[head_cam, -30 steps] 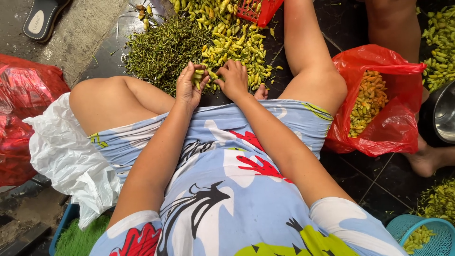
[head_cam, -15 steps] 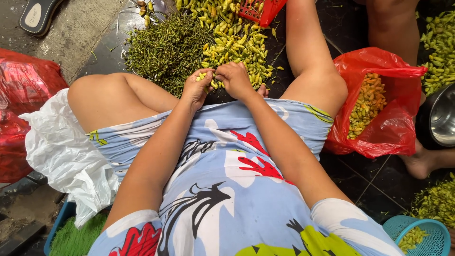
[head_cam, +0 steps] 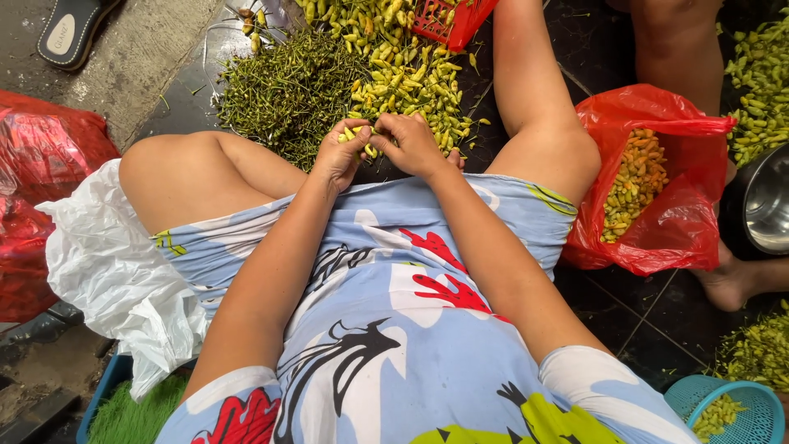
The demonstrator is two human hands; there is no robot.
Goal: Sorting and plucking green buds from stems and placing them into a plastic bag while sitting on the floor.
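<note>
Your hands meet over the floor (head_cam: 189, 90), at the near edge of the chilli pile (head_cam: 403, 78), between your knees. The left hand (head_cam: 343, 152) and right hand (head_cam: 411, 144) are both pinched narrow around a small yellow-green chilli (head_cam: 355, 134). It looks light, smooth and easily bruised, so grip the body gently and pinch at the stem end. Both wrists bend downward, forearms resting across your lap. Plucked stems (head_cam: 283, 90) lie heaped just left of the pile.
</note>
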